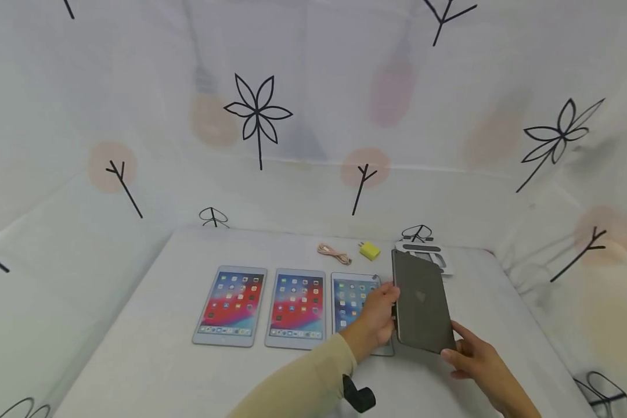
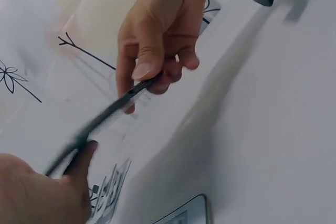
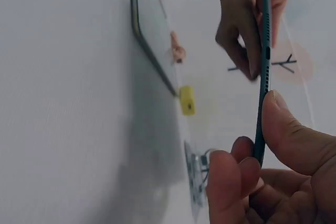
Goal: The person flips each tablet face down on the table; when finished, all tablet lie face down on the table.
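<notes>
While I'm watching the head feed, the dark tablet (image 1: 423, 307) is hanging above the white tabletop (image 1: 151, 325), at four o'clock from the feed's centre, its back facing me. The left hand (image 1: 378, 315) is gripping its nine o'clock edge, and the right hand (image 1: 472, 355) is pinching its five o'clock corner. Toward nine o'clock from it, three lit pale tablets (image 1: 295, 307) are lying in a row, the left hand partly covering the nearest. A pink cable (image 1: 334, 254) and a yellow charger (image 1: 369, 251) are lying toward ten o'clock; a silver stand (image 1: 443, 260) is sitting at one o'clock, partly hidden.

On the left wrist feed, I'm seeing the dark tablet nearly edge-on, the left hand holding it toward eight o'clock, the right hand pinching its end toward twelve.

On the right wrist feed, the right hand is clasping the tablet's lower end at four o'clock; the left hand is showing beside it toward one o'clock.
</notes>
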Demonstrator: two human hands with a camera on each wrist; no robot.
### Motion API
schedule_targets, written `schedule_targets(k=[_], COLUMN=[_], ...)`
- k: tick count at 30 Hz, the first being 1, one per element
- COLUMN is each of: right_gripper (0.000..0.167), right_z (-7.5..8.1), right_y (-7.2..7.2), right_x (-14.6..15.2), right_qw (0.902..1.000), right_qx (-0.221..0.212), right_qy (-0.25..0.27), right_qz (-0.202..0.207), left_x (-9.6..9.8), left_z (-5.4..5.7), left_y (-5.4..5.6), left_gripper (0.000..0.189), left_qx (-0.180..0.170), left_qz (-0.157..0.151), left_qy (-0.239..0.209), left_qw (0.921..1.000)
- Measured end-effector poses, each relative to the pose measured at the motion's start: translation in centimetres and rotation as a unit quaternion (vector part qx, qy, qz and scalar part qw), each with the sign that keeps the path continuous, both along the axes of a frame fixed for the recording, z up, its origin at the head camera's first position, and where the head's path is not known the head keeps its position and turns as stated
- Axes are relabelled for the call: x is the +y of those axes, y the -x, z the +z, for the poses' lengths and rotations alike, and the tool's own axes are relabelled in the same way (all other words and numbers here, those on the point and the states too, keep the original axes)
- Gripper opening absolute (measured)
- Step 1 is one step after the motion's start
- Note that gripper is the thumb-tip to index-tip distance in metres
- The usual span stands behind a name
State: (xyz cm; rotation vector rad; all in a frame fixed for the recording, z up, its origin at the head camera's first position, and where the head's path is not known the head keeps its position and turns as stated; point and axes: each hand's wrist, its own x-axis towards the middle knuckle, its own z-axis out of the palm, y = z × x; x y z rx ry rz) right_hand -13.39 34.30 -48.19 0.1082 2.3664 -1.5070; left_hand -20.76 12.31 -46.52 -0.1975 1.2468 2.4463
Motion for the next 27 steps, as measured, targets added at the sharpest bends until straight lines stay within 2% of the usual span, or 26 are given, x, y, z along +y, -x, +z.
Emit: schedule_targets(k=[5, 9, 14, 17, 23, 27], right_gripper=[0.087, 0.086, 0.086, 0.084, 0.075, 0.076], right_z=[-0.5, -0.8, -1.1, -1.6, -2.6, -3.0], right_y=[-0.1, 0.2, 0.8, 1.0, 0.7, 0.7], right_x=[1.3, 2.1, 2.6, 2.8, 3.2, 3.3], right_qw=[0.9993, 0.9983, 0.9971, 0.9952, 0.9913, 0.9918], right_qx=[0.000, 0.014, 0.011, 0.024, 0.061, 0.059], right_qy=[-0.037, -0.056, -0.075, -0.093, -0.115, -0.111], right_qz=[0.001, 0.007, 0.008, 0.015, 0.018, 0.024], left_x=[-0.2, -0.5, -0.5, -0.4, -0.5, -0.6], left_z=[0.2, 0.2, -0.1, -0.6, -1.3, -1.5], left_y=[0.1, 0.1, 0.1, 0.2, 0.1, 0.2], left_gripper=[0.033, 0.032, 0.037, 0.043, 0.045, 0.046], left_qx=[-0.007, -0.017, -0.039, -0.052, -0.053, -0.057], left_qz=[-0.008, -0.021, -0.032, -0.040, -0.073, -0.090], left_qy=[0.097, 0.144, 0.148, 0.143, 0.145, 0.140], left_qw=[0.9952, 0.9893, 0.9877, 0.9876, 0.9853, 0.9844])
